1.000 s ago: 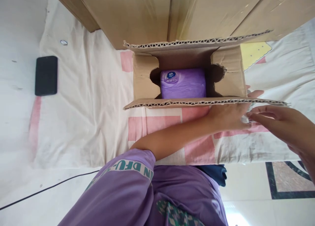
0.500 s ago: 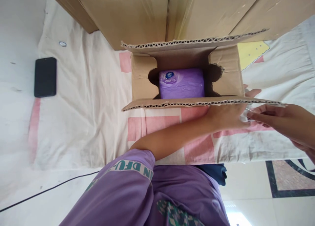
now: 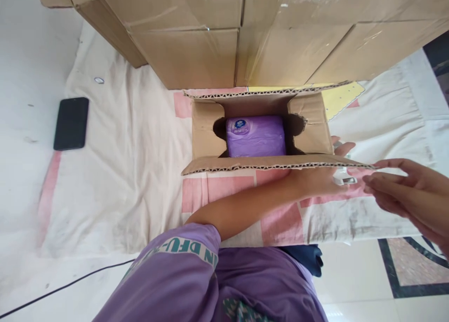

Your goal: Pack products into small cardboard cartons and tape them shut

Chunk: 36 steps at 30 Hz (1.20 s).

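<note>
An open cardboard box (image 3: 205, 130) stands on a cloth in front of me, with a purple wrapped pack (image 3: 256, 135) lying inside. My left hand (image 3: 315, 182) reaches across under the right end of the near flap (image 3: 266, 162); its fingertips show beyond the flap edge. It is closed around a small white object (image 3: 343, 178) that I cannot make out. My right hand (image 3: 407, 191) is just right of that object, a short gap away, with fingers stretched out, slightly apart and holding nothing.
Large taped cartons (image 3: 210, 41) are stacked right behind the box. A black phone (image 3: 71, 123) lies at the cloth's (image 3: 122, 172) left edge, and a black cable (image 3: 70, 284) runs over the floor at lower left. Patterned floor tile (image 3: 414, 266) shows at lower right.
My right hand has drawn back from the small white object, which it touched before. The view has tilted, so the box sits lower and more of the stacked cartons shows. My left hand stays at the flap.
</note>
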Tool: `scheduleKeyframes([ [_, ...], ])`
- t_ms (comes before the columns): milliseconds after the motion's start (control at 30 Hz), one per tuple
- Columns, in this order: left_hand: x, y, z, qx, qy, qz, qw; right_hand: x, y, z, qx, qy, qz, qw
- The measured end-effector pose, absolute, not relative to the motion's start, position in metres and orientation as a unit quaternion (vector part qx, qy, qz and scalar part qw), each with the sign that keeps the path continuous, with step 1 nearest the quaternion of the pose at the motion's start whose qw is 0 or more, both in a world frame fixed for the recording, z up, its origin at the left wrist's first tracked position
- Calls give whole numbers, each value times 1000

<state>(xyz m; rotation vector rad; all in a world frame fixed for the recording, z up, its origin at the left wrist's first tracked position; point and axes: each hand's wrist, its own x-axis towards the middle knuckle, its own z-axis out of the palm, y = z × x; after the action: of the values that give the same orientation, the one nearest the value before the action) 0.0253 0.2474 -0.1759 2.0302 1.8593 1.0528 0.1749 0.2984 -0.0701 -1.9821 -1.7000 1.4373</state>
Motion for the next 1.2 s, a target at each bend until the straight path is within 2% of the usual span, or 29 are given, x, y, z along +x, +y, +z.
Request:
scheduleKeyframes([
  [133, 28, 248, -183, 680, 624, 372, 101, 189, 275, -71, -698, -505, 488, 145],
  [267, 27, 249, -185, 687, 616, 375, 88, 201, 257, -97, -692, -481, 498, 204],
  [400, 24, 248, -181, 680, 615, 389, 88, 202, 245, -131, -635, -458, 567, 257],
  [600, 22, 246, -177, 691, 603, 382, 113, 205, 242, -156, -518, -522, 593, 327],
  [800, 17, 245, -170, 679, 595, 399, 162, 220, 233, -167, -529, -541, 570, 321],
  [1033, 19, 252, -179, 686, 596, 388, 156, 226, 221, -161, -522, -557, 546, 345],
  [1100, 19, 245, -166, 706, 591, 366, 132, 222, 227, -152, -518, -577, 494, 393],
  [1200, 4, 213, -119, 811, 499, 300, 50, 208, 241, -130, -471, -570, 408, 535],
])
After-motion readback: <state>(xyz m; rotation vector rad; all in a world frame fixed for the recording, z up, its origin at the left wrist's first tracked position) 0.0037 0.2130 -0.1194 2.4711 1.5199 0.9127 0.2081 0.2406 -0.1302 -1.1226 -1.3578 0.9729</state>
